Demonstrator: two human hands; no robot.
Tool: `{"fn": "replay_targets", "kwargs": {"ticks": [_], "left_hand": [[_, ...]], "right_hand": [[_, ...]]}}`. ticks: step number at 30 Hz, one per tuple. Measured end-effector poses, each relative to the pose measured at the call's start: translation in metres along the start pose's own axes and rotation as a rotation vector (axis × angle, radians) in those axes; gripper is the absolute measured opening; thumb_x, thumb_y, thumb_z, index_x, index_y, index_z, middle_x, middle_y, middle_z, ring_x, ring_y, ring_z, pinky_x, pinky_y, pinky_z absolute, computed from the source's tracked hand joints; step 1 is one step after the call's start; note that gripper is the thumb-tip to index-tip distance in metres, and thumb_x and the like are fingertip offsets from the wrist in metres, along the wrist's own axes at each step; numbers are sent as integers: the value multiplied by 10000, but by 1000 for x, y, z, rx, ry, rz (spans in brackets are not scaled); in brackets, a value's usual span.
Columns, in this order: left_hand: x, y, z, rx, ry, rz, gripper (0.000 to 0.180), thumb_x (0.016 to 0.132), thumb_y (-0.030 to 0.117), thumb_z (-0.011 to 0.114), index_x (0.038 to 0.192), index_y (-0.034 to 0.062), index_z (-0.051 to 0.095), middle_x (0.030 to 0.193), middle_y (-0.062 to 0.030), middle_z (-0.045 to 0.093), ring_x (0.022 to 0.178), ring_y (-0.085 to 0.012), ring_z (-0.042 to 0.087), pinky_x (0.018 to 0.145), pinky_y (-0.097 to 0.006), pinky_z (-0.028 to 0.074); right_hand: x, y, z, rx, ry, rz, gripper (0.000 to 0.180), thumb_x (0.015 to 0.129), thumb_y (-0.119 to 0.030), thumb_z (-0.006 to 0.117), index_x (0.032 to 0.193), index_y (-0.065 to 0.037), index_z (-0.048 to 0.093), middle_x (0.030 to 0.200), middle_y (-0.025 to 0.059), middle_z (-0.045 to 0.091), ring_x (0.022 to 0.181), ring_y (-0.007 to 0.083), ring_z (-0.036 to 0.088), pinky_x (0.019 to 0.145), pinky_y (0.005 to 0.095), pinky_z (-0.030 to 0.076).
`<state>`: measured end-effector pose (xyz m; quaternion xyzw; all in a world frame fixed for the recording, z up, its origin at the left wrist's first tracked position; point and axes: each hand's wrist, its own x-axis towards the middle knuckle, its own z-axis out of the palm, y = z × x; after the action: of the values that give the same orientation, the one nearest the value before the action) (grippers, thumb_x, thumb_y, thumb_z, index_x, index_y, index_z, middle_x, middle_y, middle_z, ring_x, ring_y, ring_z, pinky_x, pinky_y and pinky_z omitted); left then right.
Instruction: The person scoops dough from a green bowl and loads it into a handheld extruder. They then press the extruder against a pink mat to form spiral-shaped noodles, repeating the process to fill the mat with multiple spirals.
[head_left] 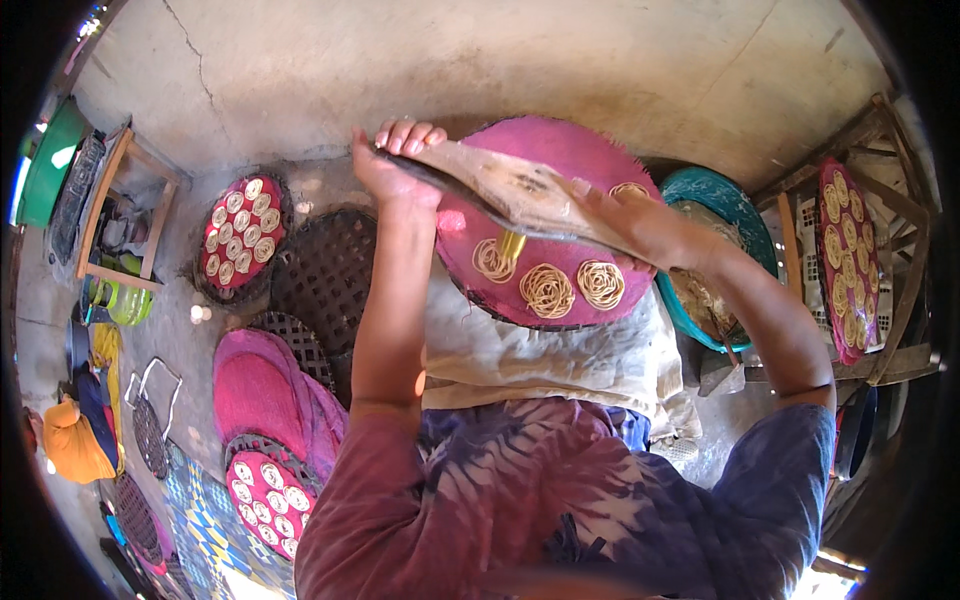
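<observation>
Both my hands are closed on a wooden noodle press [510,185], held tilted above a round tray covered in pink cloth [540,140]. My left hand [398,168] wraps the press's left end, fingers over its top edge. My right hand [645,222] grips the lower right end. A yellow brass-coloured nozzle [513,245] shows under the wood, just over a noodle coil [492,262] on the cloth. Further right lie another coil [548,291] and a third [601,285]; one more shows partly behind the press. The tray sits at my lap, over a pale cloth [540,360].
A teal basin [765,235] with pale dough stands close on the right. Coil-covered trays are at the left [240,232], lower left [268,500] and far right [848,260]. A dark woven basket [325,265] lies left of my left forearm. Behind the tray rises a wall [480,70].
</observation>
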<state>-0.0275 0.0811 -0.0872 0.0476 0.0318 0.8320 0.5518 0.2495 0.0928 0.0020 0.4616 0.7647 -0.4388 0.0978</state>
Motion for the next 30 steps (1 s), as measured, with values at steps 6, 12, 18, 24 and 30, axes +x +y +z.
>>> {"fn": "replay_targets", "kwargs": {"ticks": [6, 12, 18, 24, 30], "left_hand": [[-3, 21, 21, 99, -98, 26, 543, 975, 577, 268, 596, 199, 359, 507, 56, 308, 465, -121, 328, 567, -327, 336], [-16, -6, 11, 99, -54, 19, 495, 981, 486, 305, 578, 205, 367, 490, 69, 319, 455, -109, 325, 556, -302, 328], [9, -24, 10, 248, -158, -44, 629, 960, 658, 250, 902, 133, 593, 813, -43, 603, 700, -176, 527, 684, -331, 396], [-42, -20, -18, 1456, -75, -513, 902, 930, 739, 108, 1413, 60, 455, 1249, -91, 620, 1228, -202, 509, 1115, -450, 275], [-53, -31, -31, 1606, -353, -663, 774, 985, 663, 162, 1370, 73, 483, 1264, -99, 571, 1264, -204, 447, 1109, -381, 263]], "right_hand": [[4, -8, 13, 82, 41, -59, 855, 974, -671, 230, 884, 60, 664, 595, 108, 558, 519, 190, 575, 510, 341, 488], [-10, 13, 9, 68, 78, -50, 754, 1002, -602, 281, 876, 44, 648, 607, 92, 549, 532, 175, 567, 491, 327, 464], [8, 40, 6, 187, 126, -6, 604, 1020, -559, 307, 885, -49, 602, 607, 23, 511, 481, 92, 476, 415, 259, 369], [0, 52, 7, 428, 162, -107, 735, 972, -661, 327, 739, -30, 623, 583, 28, 500, 517, 101, 474, 465, 292, 372], [2, 55, 5, 301, 153, -114, 706, 1002, -593, 350, 922, 32, 668, 665, 28, 549, 616, 100, 479, 548, 297, 406]]}}
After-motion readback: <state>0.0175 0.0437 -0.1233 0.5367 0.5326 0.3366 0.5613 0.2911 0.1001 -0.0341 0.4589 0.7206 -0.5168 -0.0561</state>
